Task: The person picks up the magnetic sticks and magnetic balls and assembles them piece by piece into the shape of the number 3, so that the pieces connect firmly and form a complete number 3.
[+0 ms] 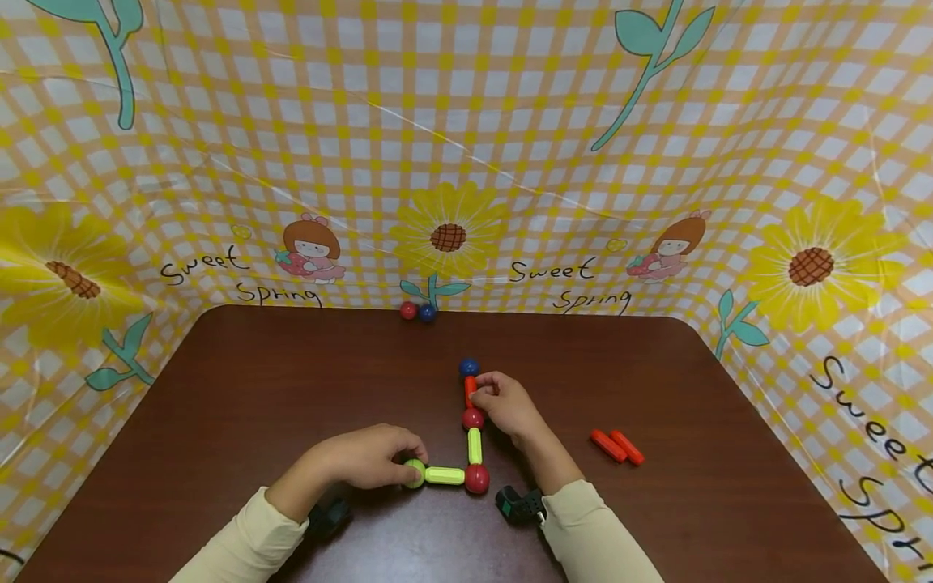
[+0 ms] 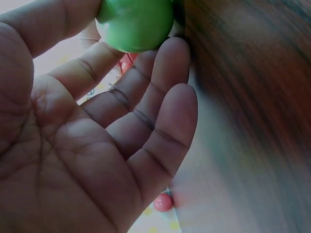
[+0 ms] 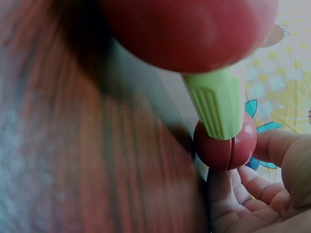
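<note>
An L-shaped chain of balls and rods lies on the table. My left hand (image 1: 368,456) pinches the green ball (image 2: 138,24) at its left end. From there a yellow-green rod (image 1: 445,475) leads to a red corner ball (image 1: 477,478). A second yellow-green rod (image 3: 216,104) runs away from me to another red ball (image 3: 223,145). Beyond it come a red rod (image 1: 470,391) and a blue ball (image 1: 469,368) at the far end. My right hand (image 1: 516,409) holds the red rod between thumb and fingers from the right side; its fingertips are partly hidden in the right wrist view.
Two loose red rods, a left one (image 1: 608,445) and a right one (image 1: 628,447), lie side by side to the right. Against the cloth at the table's back edge sit a red ball (image 1: 408,310) and a blue ball (image 1: 427,312). Patterned cloth (image 1: 350,146) surrounds the brown table (image 1: 306,364).
</note>
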The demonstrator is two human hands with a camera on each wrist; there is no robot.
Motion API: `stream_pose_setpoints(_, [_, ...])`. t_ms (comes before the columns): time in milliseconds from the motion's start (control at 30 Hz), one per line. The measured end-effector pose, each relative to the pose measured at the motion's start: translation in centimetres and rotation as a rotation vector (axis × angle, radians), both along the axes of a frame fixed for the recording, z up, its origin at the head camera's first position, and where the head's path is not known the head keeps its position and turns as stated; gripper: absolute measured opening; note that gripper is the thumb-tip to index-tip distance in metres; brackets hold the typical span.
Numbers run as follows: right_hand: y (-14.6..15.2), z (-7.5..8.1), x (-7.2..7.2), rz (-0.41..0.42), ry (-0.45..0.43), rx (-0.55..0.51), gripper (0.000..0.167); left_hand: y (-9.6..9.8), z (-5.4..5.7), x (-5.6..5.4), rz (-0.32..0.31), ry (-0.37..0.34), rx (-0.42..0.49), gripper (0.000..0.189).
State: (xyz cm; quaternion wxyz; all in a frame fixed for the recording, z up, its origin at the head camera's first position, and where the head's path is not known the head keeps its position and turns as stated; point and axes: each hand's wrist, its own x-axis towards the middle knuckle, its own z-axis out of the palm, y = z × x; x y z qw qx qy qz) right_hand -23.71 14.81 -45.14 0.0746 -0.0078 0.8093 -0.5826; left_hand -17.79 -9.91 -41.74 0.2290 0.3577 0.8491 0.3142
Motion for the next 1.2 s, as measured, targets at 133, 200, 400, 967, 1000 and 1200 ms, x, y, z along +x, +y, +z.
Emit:
stream_pose_setpoints(133, [0.1,0.1,0.0,0.006,0.005,0.006,0.029,0.1,0.1,-0.1,-0.002,0.001,-0.005,0.007])
stream_pose_setpoints(200, [0.2,0.1,0.1,0.007,0.009,0.007,0.030,0.1,0.2,-0.1,-0.001,-0.001,-0.006,0.007])
stream_pose_setpoints(400, [0.3,0.3,0.0,0.005,0.015,0.014,0.031,0.1,0.3,-0.2,0.001,-0.003,-0.010,0.007])
stream_pose_setpoints(967, [0.9,0.6,0.1,0.045,0.045,0.080,0.025,-0.1,0.1,-0.1,0.007,-0.002,-0.001,0.007])
stream_pose_setpoints(1000, [1.2,0.8,0.1,0.054,0.043,0.085,0.024,-0.1,0.1,-0.1,0.008,-0.003,0.000,0.007])
stream_pose_setpoints(1200, [4.3,2.0,0.2,0.137,0.116,0.178,0.027,-0.1,-0.2,0.0,0.019,-0.033,0.011,0.007])
